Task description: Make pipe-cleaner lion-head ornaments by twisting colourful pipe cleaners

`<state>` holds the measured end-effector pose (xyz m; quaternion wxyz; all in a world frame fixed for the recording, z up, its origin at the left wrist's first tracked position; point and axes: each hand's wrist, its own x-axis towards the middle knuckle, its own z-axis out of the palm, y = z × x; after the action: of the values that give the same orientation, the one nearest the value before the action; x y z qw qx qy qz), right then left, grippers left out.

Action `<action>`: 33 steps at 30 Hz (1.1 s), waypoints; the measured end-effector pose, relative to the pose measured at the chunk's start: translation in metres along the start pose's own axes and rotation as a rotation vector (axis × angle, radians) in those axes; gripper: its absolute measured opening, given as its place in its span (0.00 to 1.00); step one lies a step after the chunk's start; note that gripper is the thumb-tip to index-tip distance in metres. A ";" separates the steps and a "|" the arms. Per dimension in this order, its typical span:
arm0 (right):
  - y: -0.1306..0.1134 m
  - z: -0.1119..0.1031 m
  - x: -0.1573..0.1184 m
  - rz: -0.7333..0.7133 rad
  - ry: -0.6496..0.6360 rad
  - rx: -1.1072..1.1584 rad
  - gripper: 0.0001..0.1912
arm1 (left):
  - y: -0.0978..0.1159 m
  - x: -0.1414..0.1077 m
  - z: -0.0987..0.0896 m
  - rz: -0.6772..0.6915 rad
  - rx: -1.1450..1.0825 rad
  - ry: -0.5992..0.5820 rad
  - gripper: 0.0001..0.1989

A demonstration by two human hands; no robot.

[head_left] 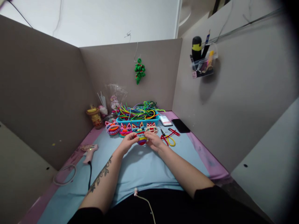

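Two bare hands meet over the table, the left hand (129, 142) and the right hand (153, 141) pinching one small fuzzy toy (141, 140) between them, fingertips on either side. It sits up off the light blue cloth (140, 168), red, yellow and purple showing, its edges hidden by fingers.

Just beyond I count four fuzzy animal heads (112, 128) in a row; the hands and the held toy block the lower parts of the middle ones. Behind the row is one blue basket (127, 121), heaped with fuzzy wires (137, 113), too tangled to count. To the right lie red and yellow-handled tools (172, 142), overlapping, and two phones, one bright-screened (166, 120), one black (181, 125).

Over on the left are one pink glue gun (90, 152) and one brownish cup (95, 119). One green ornament (140, 71) hangs on the back panel; one clear box (202, 67) of pens hangs on the right panel.
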<state>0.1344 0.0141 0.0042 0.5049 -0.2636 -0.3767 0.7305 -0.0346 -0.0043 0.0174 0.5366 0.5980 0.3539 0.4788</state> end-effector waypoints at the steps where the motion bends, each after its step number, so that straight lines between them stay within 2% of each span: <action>1: 0.000 0.000 0.000 0.004 -0.011 -0.014 0.13 | 0.000 0.000 0.000 0.004 -0.002 0.011 0.15; 15: 0.003 0.001 -0.002 0.012 -0.044 -0.110 0.15 | -0.007 0.002 0.000 0.076 0.149 0.036 0.15; 21: 0.003 0.002 0.000 -0.017 -0.020 -0.109 0.15 | -0.005 0.001 0.004 0.152 0.133 0.037 0.24; 28: -0.007 0.003 -0.004 0.024 -0.003 -0.101 0.16 | -0.002 0.001 0.005 0.051 -0.098 0.087 0.25; 33: -0.004 0.002 -0.004 -0.026 -0.024 -0.198 0.16 | -0.003 -0.001 0.007 -0.065 -0.081 0.016 0.22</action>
<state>0.1361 0.0106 0.0091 0.4815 -0.2985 -0.4564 0.6861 -0.0281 -0.0072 0.0148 0.5730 0.5599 0.3578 0.4797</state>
